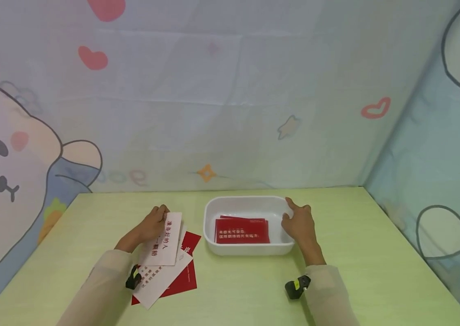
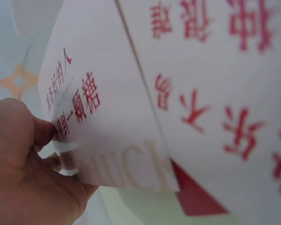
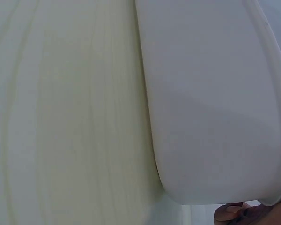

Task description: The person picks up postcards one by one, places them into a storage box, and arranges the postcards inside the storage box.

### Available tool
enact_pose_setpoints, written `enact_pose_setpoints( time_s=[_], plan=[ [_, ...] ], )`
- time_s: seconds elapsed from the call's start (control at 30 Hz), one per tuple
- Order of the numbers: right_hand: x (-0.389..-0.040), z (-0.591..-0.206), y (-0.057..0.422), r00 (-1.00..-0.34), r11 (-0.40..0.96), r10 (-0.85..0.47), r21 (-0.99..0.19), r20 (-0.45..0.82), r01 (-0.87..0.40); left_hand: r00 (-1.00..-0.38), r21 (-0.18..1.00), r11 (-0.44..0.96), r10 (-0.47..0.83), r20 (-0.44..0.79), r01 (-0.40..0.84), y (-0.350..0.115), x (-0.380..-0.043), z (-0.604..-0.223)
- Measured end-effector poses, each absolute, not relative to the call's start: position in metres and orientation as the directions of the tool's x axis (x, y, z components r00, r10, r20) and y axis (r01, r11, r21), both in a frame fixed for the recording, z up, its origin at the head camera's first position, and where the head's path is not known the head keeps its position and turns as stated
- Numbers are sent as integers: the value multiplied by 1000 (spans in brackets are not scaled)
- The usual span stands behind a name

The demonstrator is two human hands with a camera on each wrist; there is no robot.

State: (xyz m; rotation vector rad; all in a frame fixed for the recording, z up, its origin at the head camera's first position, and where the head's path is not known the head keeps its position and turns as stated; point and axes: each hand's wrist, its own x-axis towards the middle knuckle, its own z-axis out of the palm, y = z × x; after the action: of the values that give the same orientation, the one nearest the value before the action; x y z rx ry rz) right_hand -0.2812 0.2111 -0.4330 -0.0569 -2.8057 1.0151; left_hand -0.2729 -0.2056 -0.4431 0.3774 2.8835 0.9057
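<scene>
My left hand [image 1: 153,225] pinches a white card [image 1: 170,244] with red characters by its upper left edge, thumb on the printed face. In the left wrist view the card [image 2: 112,108] is tilted, and pale gold lettering shows near its lower edge. Beneath and behind it lies a loose pile of cards: a white card [image 1: 160,280] and red cards [image 1: 186,280] fanned out on the table. At the right end of a white plastic box [image 1: 250,249], my right hand [image 1: 302,227] holds the rim. Inside the box lie several red cards [image 1: 242,231] with white characters.
The box and cards are on a pale yellow-green, wood-grained table [image 1: 238,290]. A cartoon-printed cloth backdrop [image 1: 221,113] rises behind the table's far edge and along both sides. Dark wrist-worn devices sit at the left [image 1: 133,277] and right cuffs.
</scene>
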Motion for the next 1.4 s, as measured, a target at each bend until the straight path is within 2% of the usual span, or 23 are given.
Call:
enact_pose_setpoints(
  time_s=[0.23, 0.5, 0.77, 1.03, 1.4],
  plan=[
    [-282, -436, 212, -985, 759, 100, -650, 140, -15, -962, 581, 781, 273, 17, 231, -206, -271, -442],
    [-281, -434, 211, -986, 763, 100, -646, 136, -12, -978, 575, 804, 205, -30, 151, -203, -276, -441],
    [-280, -433, 210, -984, 770, 92, -637, 155, -28, -974, 611, 787, 197, -116, 87, -203, -279, -445],
    [-282, -434, 210, -986, 767, 90, -641, 141, -22, -956, 687, 708, 286, -70, 162, -199, -281, -449],
    [-282, -435, 210, -984, 764, 98, -645, 145, -19, -958, 714, 681, 284, -51, 164, -186, -277, -445]
  ],
)
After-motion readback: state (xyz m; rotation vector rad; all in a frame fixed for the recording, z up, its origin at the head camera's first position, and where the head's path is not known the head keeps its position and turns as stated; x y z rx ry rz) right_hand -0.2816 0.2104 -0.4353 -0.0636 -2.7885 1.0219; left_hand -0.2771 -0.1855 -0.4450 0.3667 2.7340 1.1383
